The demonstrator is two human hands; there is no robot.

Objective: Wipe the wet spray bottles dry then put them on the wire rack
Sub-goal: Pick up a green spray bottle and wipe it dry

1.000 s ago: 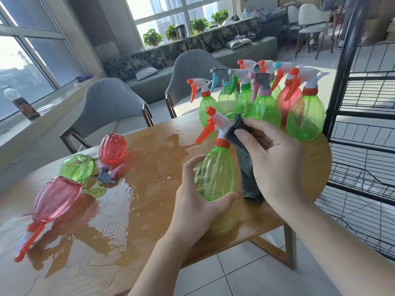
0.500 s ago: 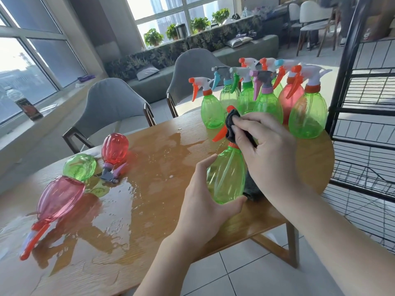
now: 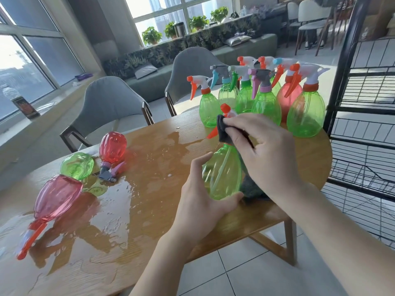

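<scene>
A: Start at the table's (image 3: 149, 221) nine o'clock. What lies there?

B: Three bottles on their sides in a puddle (image 3: 102, 227): a pink one (image 3: 57, 197) nearest nine, a green one (image 3: 77, 166) just beyond it, a red one (image 3: 112, 148) toward eleven. All look wet, so I'd expect them to be slick.

A: And the bottle being worked on?

B: The held bottle (image 3: 221, 171) is at about five o'clock on the table, upright but leaning. The left hand (image 3: 203, 201) cups its belly, thumb and fingers curled round the lower half.

A: A good place to hold it?

B: I think so. It looks empty, thin clear plastic, so light and a little springy; squeeze hard and it would likely dent. The ribbed belly gives grip, while the neck and trigger are narrower and probably slippery when wet.

A: The right hand?

B: The right hand (image 3: 263, 150) pinches a dark cloth (image 3: 223, 131) against the spray head, fingers curled over it. The cloth is soft and hangs down behind the bottle.

A: Further right?

B: A cluster (image 3: 267, 103) of upright bottles at one o'clock, then the rack (image 3: 363, 129) at three, off the table's edge. No bottle shows on it.
</scene>
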